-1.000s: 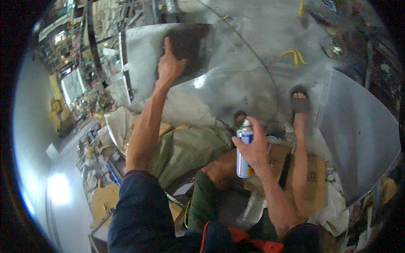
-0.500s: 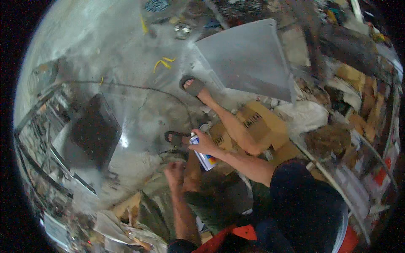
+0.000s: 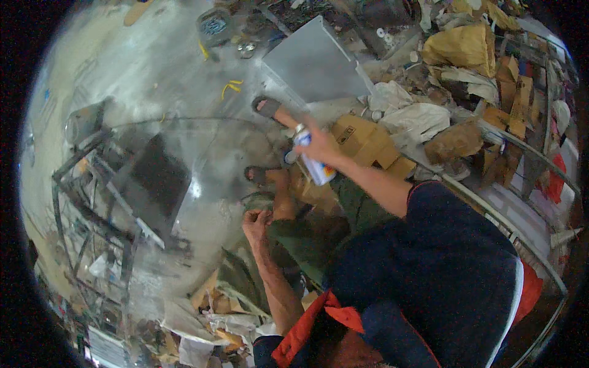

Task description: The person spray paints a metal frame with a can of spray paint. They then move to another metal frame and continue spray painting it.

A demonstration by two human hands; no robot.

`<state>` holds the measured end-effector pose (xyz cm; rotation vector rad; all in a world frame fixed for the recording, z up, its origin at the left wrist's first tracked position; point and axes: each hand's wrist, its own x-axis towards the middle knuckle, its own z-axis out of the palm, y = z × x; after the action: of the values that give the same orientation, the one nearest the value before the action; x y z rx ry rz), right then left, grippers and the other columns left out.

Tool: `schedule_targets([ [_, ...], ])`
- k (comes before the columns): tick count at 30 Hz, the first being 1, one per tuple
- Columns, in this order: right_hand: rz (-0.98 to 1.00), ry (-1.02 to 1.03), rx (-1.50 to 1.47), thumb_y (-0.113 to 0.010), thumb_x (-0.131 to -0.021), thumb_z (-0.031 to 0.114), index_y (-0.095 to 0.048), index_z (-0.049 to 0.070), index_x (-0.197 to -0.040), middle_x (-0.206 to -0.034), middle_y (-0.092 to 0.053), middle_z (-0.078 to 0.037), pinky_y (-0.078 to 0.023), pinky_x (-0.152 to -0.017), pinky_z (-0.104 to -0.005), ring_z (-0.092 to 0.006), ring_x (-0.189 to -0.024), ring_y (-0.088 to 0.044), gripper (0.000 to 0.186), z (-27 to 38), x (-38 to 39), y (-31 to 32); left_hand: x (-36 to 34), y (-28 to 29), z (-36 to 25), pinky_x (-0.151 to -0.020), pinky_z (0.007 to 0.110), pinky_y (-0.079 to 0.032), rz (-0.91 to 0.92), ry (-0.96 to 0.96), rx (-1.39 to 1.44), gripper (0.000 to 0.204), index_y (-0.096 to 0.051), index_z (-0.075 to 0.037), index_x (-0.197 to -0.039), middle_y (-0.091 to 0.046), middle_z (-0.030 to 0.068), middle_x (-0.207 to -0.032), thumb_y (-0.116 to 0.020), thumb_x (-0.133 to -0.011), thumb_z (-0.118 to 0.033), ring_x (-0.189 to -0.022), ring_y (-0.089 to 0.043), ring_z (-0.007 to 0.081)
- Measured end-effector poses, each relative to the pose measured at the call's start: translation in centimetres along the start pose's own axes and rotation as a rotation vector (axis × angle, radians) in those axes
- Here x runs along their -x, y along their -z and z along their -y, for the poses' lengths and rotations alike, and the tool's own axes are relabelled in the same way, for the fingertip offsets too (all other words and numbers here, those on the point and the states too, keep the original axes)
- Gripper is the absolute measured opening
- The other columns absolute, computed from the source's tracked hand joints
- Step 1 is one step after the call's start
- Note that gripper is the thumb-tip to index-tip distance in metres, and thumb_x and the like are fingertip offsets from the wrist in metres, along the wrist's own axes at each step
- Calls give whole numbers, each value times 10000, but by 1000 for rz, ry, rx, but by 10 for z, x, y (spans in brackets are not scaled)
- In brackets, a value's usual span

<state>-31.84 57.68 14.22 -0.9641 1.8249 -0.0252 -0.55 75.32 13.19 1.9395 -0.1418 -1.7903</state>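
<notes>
My right hand (image 3: pixel 316 145) is closed around a white-and-blue spray can (image 3: pixel 319 170), held tilted above my bent legs. My left hand (image 3: pixel 257 221) is low beside my left leg, fingers curled together; whatever they may hold is too small to make out. A dark sprayed panel (image 3: pixel 156 175) lies to the left within a metal frame. A grey panel (image 3: pixel 310 58) lies beyond my sandalled feet. A flattened brown cardboard box (image 3: pixel 362 138) is under and beside my right arm.
Yellow strips (image 3: pixel 232 87) lie on the stained concrete floor (image 3: pixel 104 73), crossed by a cable. Metal tubing (image 3: pixel 86 208) surrounds the dark panel. Sacks (image 3: pixel 457 49), plastic sheets and cardboard pile up at the right, beside a bent metal rail (image 3: pixel 521 159); scraps lie near the bottom.
My view has swung downward and round. My left hand has dropped from the panel, its pointing finger now curled. My right hand still holds the can, now more tilted.
</notes>
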Motion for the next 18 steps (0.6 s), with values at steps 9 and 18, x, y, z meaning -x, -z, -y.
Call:
schedule_targets([
  [9,-169,-11,230,-918,-719,480,-332,18,-1648,-1457,-618,-300,-536,-1083,-473,-417,-1309,-646,1192,-54,-67,84,81,76,76,-662,375,-580,-139,175,-146,408,-746,41,-1087,-784,167,-914,-652,-1076,-357,-752,-741,243],
  [18,-321,1,226,-959,-683,373,-542,37,-1520,-1214,-763,-214,-593,-968,-443,-352,-1083,-755,993,-114,54,142,173,62,162,-1066,418,-481,-39,271,-217,672,-575,11,-1508,-635,183,-1460,-571,-1094,-518,-1298,-611,298],
])
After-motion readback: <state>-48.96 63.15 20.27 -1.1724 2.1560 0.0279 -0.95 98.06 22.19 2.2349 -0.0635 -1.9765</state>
